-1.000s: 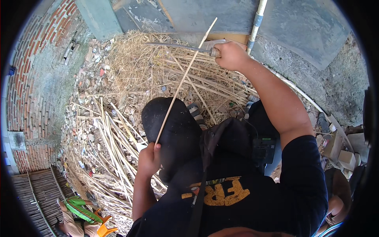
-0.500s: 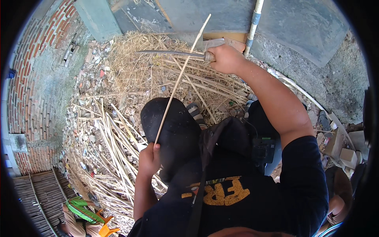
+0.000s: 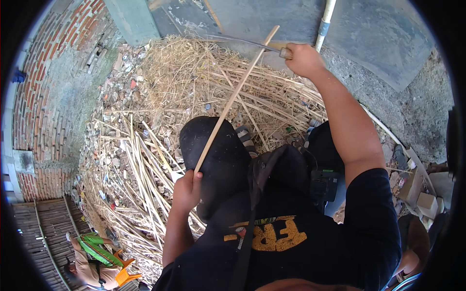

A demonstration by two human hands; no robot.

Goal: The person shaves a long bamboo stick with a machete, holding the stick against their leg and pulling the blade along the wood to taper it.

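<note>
A long pale wooden strip point(image 3: 230, 105), which looks like split bamboo, slants from my lap up to the far right. Its near end is gripped in my left hand point(image 3: 187, 191), thumb along the strip, close to my dark-clad knee point(image 3: 194, 136). My right hand point(image 3: 305, 59) is stretched far forward, wrapped round the wooden handle point(image 3: 286, 53) of a long thin-bladed knife point(image 3: 247, 42). The blade crosses the strip near its far end; whether it touches cannot be told. The blade tip points left.
Many split strips point(image 3: 145, 169) lie on rubble at the left. Shavings point(image 3: 174, 72) are heaped ahead, before grey panels point(image 3: 272, 19) and a white pipe point(image 3: 326, 22). A brick wall point(image 3: 48, 106) rises at the left. Another person point(image 3: 97, 266) sits on an orange chair at lower left.
My right hand and the knife have moved right and slightly farther away, toward the strip's far end. The strip leans more to the right and shows a broader face. Both grips stay closed.
</note>
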